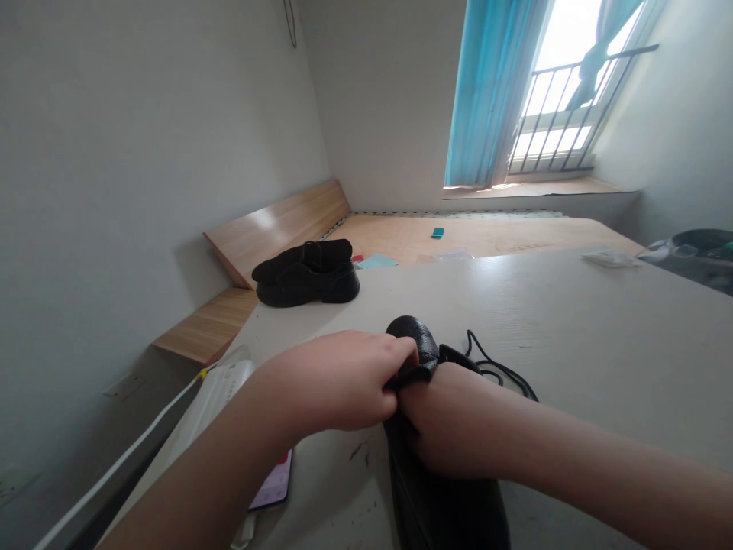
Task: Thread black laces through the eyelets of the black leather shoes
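Note:
A black leather shoe [447, 504] lies on the white table in front of me, its rounded toe pointing away. My left hand [366, 378] pinches the edge of a flap near the shoe's lacing, thumb below and fingers above. Against it, my right hand [452, 420] is curled into the shoe's opening, its fingertips hidden inside. A loose black shoelace [498, 367] trails over the table to the right of the shoe.
Another pair of black shoes [309, 279] sits at the table's far left. By my left forearm are a phone [272, 485] and a white power strip [223, 397] with a cable. A clear plastic packet [610, 260] lies at the far right, near a dark bin-like container [702, 256].

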`<action>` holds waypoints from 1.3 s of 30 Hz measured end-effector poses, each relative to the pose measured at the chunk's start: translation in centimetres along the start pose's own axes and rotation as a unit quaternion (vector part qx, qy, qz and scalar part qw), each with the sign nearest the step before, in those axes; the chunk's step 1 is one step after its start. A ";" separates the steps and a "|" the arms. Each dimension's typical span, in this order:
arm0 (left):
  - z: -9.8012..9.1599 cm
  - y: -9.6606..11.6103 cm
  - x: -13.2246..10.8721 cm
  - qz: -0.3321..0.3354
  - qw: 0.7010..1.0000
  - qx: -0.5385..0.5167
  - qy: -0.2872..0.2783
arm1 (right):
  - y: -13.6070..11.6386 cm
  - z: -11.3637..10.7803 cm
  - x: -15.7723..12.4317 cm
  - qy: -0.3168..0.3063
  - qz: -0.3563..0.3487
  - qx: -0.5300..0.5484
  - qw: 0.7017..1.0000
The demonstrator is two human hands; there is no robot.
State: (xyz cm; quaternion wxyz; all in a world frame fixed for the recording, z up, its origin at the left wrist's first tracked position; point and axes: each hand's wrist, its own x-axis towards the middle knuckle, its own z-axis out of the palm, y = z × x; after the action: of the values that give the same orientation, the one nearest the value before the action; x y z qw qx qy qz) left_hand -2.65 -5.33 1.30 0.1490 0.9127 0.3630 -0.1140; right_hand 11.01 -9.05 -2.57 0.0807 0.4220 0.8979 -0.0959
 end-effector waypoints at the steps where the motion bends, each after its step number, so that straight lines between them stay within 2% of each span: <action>1: -0.1 0.0 0.0 0.000 1.000 0.001 0.001 | -0.2 -0.2 -0.1 -0.015 0.018 -0.004 1.000; 3: -0.2 0.1 -0.1 -0.003 1.000 0.001 0.000 | -0.4 -0.4 -0.4 -0.015 0.041 -0.012 0.999; 9: -0.1 0.1 -0.3 -0.008 1.000 -0.006 0.000 | 0.1 -0.7 -2.0 0.057 0.043 -0.019 0.997; 13: 0.0 -0.1 -0.2 -0.005 1.000 -0.009 0.000 | 0.5 -1.9 -3.1 0.110 0.074 0.013 0.991; 19: 0.0 -0.2 -0.1 0.026 0.999 -0.007 0.027 | 1.5 -4.5 -4.5 0.156 0.092 0.058 0.982; 24: -0.2 0.1 0.3 0.017 0.998 -0.006 0.058 | 2.6 -5.0 -4.1 0.189 0.084 0.054 0.977; 29: -0.2 0.6 0.3 -0.005 0.994 0.023 0.106 | 3.6 -5.1 -3.4 0.229 0.086 0.035 0.969; 33: -0.6 1.0 0.0 0.022 0.990 -0.015 0.137 | 5.8 -5.7 -4.1 0.281 0.098 0.087 0.951; 35: -1.1 0.9 -0.1 0.023 0.986 -0.046 0.157 | 7.0 -6.2 -4.5 0.285 0.086 0.132 0.945; 37: -1.5 0.6 -0.1 0.000 0.975 -0.087 0.206 | 8.1 -6.6 -4.8 0.268 0.048 0.203 0.941; 39: -1.9 0.2 -0.1 -0.039 0.954 -0.104 0.280 | 8.8 -6.8 -4.8 0.249 -0.007 0.285 0.926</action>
State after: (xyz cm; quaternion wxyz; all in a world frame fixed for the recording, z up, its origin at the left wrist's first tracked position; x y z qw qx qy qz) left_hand -2.37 -4.88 3.16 0.1307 0.8727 0.4351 0.1788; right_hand 20.40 -5.46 4.22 -0.2696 0.4312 0.8269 -0.2401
